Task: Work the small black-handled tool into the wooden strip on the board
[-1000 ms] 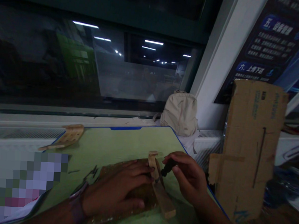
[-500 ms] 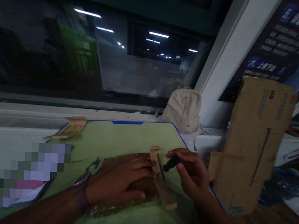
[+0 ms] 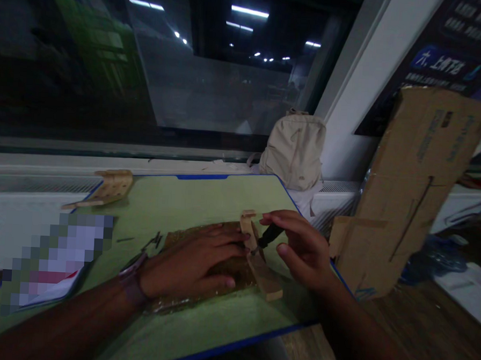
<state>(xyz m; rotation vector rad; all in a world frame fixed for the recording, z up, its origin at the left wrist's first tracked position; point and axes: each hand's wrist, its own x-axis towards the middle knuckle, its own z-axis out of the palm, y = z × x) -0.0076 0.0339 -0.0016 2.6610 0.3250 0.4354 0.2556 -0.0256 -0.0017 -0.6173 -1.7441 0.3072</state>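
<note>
1. Left hand: spread flat with the fingers wide, palm down, pressing on the brown sheet. It grips nothing. The fingertips reach the sheet's 3 o'clock edge, touching the wooden strip.
2. Right hand: closed in a pinch round a small dark-handled tool. The tool's tip meets the strip near its far, notched end.
3. Wooden strip: lies on the green mat along the sheet's 3 o'clock side and runs from 12 towards 5 o'clock. Its near end is free and rests just past the sheet.
4. Progress, as a judgement: the work on the strip looks to be in mid-course, with one hand steadying and the other applying the tool. The light is too dim to tell how much of the strip is finished.
5. Small dark bits: loose on the mat at 9 o'clock of the sheet.
6. Second wooden part: lies at the mat's 10 o'clock corner, well apart from both hands and untouched.
7. Surroundings: a beige bag stands at 1 o'clock beyond the mat, and a cardboard box at 3 o'clock.
</note>
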